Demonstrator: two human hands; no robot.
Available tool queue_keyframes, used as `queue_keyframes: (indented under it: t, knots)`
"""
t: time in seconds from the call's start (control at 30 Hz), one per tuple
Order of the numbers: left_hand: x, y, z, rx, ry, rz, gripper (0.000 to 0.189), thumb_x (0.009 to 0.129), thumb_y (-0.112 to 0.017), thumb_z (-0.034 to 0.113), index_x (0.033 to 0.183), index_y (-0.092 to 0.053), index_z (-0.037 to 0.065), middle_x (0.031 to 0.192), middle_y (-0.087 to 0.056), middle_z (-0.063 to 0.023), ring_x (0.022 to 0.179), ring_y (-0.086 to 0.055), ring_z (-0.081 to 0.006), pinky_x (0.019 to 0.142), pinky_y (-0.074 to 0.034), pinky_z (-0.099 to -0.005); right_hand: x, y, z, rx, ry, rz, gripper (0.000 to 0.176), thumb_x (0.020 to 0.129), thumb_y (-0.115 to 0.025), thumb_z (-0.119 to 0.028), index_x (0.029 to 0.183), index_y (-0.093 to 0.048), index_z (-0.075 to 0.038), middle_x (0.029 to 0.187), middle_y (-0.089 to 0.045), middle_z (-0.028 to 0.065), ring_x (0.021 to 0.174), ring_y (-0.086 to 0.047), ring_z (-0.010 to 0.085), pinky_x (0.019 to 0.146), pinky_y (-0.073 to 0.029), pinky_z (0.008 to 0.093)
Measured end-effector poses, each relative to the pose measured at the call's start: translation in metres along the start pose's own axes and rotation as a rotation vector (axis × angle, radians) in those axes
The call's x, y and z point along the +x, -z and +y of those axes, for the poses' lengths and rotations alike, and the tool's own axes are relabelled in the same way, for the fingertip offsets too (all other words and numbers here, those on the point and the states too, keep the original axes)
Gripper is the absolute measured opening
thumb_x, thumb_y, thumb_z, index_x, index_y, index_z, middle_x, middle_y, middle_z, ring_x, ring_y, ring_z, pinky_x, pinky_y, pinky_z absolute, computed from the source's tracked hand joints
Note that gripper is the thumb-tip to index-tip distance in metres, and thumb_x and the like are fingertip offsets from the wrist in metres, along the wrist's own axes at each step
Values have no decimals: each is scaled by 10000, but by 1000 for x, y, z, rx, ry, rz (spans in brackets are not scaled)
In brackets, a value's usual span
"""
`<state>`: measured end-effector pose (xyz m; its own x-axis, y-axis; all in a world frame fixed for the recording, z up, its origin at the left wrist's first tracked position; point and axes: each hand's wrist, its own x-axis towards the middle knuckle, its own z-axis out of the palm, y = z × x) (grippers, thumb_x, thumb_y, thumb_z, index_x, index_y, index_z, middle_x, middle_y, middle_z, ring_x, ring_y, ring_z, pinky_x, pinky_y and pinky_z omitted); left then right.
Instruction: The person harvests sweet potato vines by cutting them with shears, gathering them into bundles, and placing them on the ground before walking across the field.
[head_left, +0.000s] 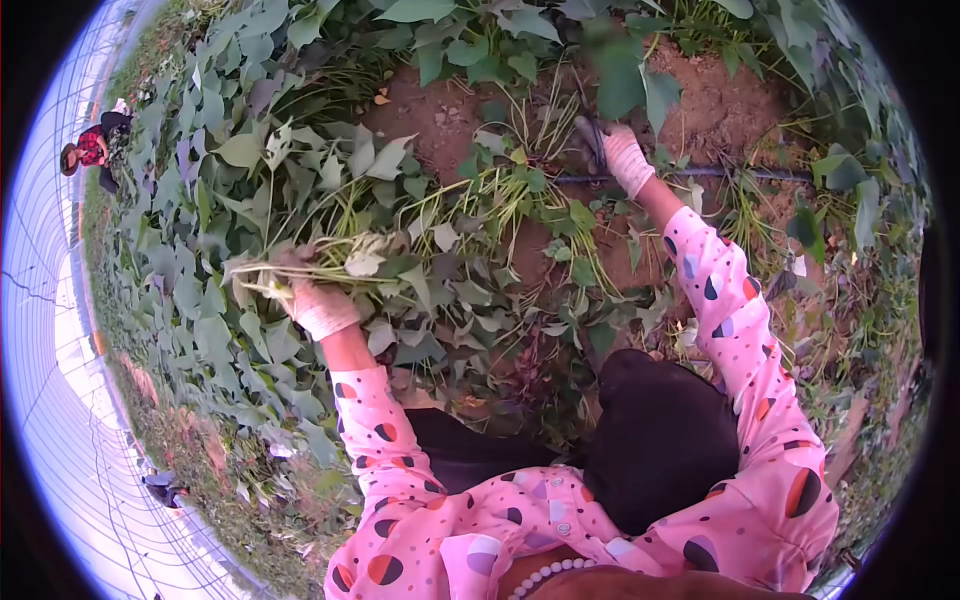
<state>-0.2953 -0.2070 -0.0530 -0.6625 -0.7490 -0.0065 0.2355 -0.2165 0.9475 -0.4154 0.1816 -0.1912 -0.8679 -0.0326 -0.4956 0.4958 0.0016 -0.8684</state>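
Note:
My left hand (312,303), in a pale glove with dirty fingers, is closed around a bunch of cut leafy stems (345,262) at the left of the middle. The stem ends stick out past the fingers, and the leaves hang toward the right. Farther forward, my right hand (618,158), gloved too, is closed on a dark tool with thin blades (585,98), which looks like scissors; its handles are mostly hidden by the fingers. The blades are beside a clump of green stems (540,140) rooted in the reddish soil (430,115).
Dense vines with broad leaves (190,290) cover the left and far side. A thin dark irrigation hose (720,172) runs across the soil near my right hand. My dark-clad knee (660,430) is close below. A person in a red checked top (92,148) is at far left.

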Motion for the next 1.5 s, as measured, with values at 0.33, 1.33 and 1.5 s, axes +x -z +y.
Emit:
queue_keyframes:
  t: [0.33,1.33,1.5]
  knots:
    - [-119,140,254,423,-1057,353,157,833,-588,124,893,-583,-21,862,-621,-155,746,-610,-270,727,-557,-388,-34,-81,-74,-624,538,-118,614,798,-557,-602,975,-638,-20,797,-631,185,772,-624,326,737,-475,385]
    - [50,149,-182,1756,-164,-645,392,960,-384,316,1054,-596,0,1083,-632,-173,1028,-579,-322,885,-437,-383,21,-176,28,192,-379,-899,688,824,-453,-699,923,-600,-34,686,-657,72,473,-582,138,362,-385,236]
    - [-16,105,-139,1175,-64,-92,310,915,-499,219,1089,-575,-26,1100,-625,-181,990,-598,-322,862,-462,-365,32,-226,50,276,-553,-889,695,867,-386,-676,975,-596,-22,691,-656,77,484,-593,138,353,-423,229]
